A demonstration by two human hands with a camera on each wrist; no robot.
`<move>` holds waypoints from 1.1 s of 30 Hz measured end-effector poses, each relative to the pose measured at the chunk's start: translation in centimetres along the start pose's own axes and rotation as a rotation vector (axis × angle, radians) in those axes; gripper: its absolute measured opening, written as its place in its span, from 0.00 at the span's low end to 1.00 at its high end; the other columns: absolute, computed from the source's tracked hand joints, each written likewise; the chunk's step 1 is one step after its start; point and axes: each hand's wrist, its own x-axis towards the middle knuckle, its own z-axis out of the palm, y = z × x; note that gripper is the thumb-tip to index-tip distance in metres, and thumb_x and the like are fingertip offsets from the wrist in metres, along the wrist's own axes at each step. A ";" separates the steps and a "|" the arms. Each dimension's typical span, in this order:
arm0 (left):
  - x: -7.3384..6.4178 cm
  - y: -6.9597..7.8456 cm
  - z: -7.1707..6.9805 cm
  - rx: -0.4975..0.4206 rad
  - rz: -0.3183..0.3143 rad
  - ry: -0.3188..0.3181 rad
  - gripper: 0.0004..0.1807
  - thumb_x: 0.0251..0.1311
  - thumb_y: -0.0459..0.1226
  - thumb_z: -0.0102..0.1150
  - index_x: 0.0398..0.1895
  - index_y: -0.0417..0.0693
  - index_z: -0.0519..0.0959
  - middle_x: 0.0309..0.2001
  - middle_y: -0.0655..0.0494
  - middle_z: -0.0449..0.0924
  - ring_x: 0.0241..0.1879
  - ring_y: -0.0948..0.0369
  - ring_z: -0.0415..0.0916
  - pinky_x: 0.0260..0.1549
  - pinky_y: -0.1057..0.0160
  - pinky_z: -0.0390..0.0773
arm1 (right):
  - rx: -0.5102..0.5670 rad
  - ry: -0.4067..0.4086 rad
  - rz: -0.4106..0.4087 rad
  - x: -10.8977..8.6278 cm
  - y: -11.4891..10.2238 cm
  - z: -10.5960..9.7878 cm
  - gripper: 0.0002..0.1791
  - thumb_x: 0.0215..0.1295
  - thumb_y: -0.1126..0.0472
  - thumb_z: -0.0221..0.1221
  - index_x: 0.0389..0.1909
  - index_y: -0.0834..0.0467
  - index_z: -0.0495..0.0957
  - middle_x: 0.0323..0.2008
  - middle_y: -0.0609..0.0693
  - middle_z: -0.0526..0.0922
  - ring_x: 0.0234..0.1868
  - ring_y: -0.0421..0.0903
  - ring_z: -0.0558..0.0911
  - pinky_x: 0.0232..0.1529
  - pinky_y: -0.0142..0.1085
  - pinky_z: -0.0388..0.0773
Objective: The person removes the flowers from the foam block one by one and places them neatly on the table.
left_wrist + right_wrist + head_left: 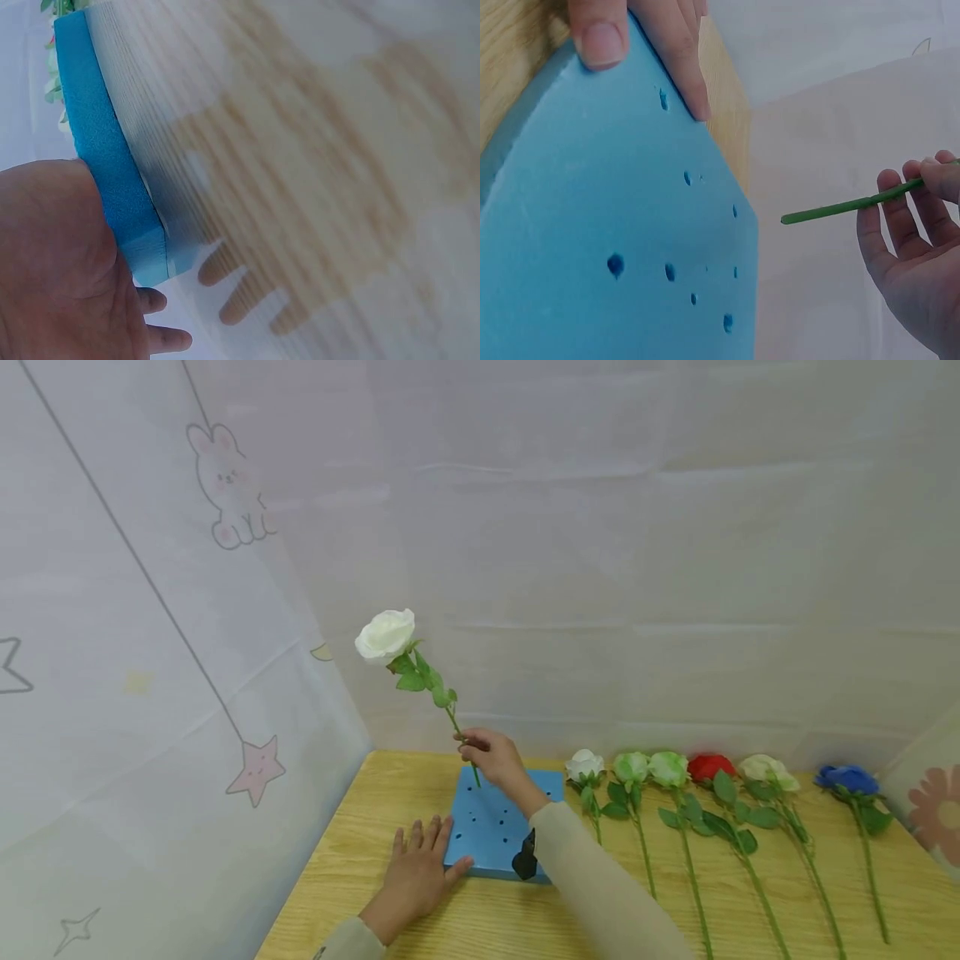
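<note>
A white artificial rose leans to the left in the head view, its green stem pinched between the thumb and fingers of my right hand. The stem's lower end points at a blue foam block and stands clear of its surface in the right wrist view. Several small dark holes dot the block's top face. My left hand lies with fingers spread at the block's left side, thumb along the front edge. In the left wrist view its palm is against the block's side.
Right of the block, a row of roses lies on the wooden table: a white rose, two green-white ones, a red rose, a cream rose and a blue rose. A pale curtain hangs behind.
</note>
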 end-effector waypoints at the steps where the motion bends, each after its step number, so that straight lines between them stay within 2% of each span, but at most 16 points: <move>1: 0.0 0.0 0.0 0.000 0.001 0.000 0.49 0.69 0.72 0.33 0.83 0.53 0.51 0.79 0.45 0.55 0.76 0.36 0.51 0.70 0.27 0.46 | -0.008 -0.002 -0.001 -0.2 0.0 -0.2 0.15 0.74 0.61 0.61 0.58 0.48 0.83 0.54 0.48 0.85 0.49 0.44 0.86 0.49 0.41 0.84; 7: -0.2 0.1 0.1 0.006 0.011 0.003 0.49 0.69 0.72 0.32 0.83 0.52 0.51 0.79 0.45 0.55 0.76 0.36 0.51 0.70 0.27 0.46 | -0.003 -0.009 -0.017 -1.3 0.4 -2.0 0.15 0.74 0.61 0.61 0.59 0.49 0.83 0.50 0.52 0.86 0.45 0.48 0.87 0.48 0.48 0.85; 10: -0.2 0.0 0.2 0.018 0.005 0.002 0.50 0.68 0.73 0.30 0.83 0.52 0.50 0.79 0.45 0.54 0.76 0.36 0.50 0.70 0.28 0.47 | 0.011 -0.017 -0.016 -1.9 0.5 -3.0 0.15 0.73 0.61 0.61 0.59 0.51 0.83 0.47 0.54 0.87 0.45 0.51 0.87 0.46 0.48 0.86; 14: -0.2 -0.1 0.3 0.036 0.002 0.013 0.50 0.68 0.73 0.30 0.83 0.52 0.50 0.79 0.45 0.54 0.76 0.36 0.51 0.70 0.28 0.46 | 0.010 -0.010 -0.018 -2.8 0.1 -4.5 0.16 0.73 0.61 0.62 0.59 0.50 0.83 0.43 0.50 0.87 0.45 0.53 0.87 0.43 0.42 0.86; 18: -0.2 -0.2 0.5 0.036 0.013 0.030 0.49 0.69 0.72 0.31 0.82 0.50 0.51 0.78 0.44 0.56 0.76 0.35 0.52 0.69 0.27 0.47 | 0.006 -0.013 -0.019 -3.8 -0.2 -6.0 0.16 0.73 0.61 0.61 0.59 0.51 0.82 0.43 0.49 0.87 0.45 0.55 0.87 0.43 0.42 0.86; 24: -0.3 -0.1 0.1 0.044 0.018 0.034 0.49 0.70 0.71 0.32 0.82 0.49 0.51 0.78 0.43 0.55 0.75 0.35 0.52 0.70 0.27 0.46 | -0.020 -0.003 -0.006 -5.5 -0.6 -8.2 0.17 0.73 0.60 0.62 0.60 0.48 0.81 0.43 0.48 0.87 0.44 0.52 0.87 0.46 0.46 0.86; 33: -0.6 0.2 -0.6 0.033 0.015 0.017 0.48 0.71 0.70 0.33 0.82 0.48 0.51 0.79 0.42 0.54 0.76 0.34 0.51 0.69 0.26 0.44 | -0.007 0.011 -0.030 -8.2 -0.1 -11.8 0.19 0.74 0.63 0.60 0.63 0.53 0.77 0.44 0.53 0.85 0.44 0.57 0.85 0.45 0.46 0.86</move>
